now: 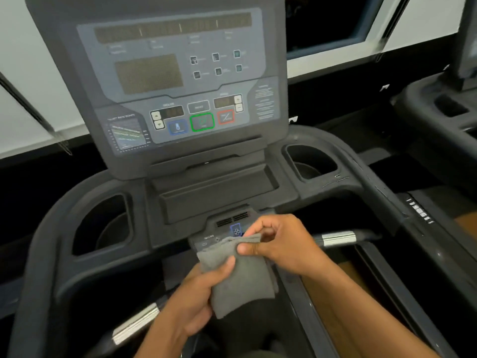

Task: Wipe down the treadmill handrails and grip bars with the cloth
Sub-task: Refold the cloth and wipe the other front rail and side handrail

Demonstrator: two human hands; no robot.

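Both hands pinch the folded grey cloth [240,275]: left hand [196,298] low, right hand [278,244] at its top; the cloth's long axis runs upright, tilted slightly left.

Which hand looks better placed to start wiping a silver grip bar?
Probably the right hand: it pinches the cloth's top edge, close to the right grip bar. The left hand grips the cloth lower down.
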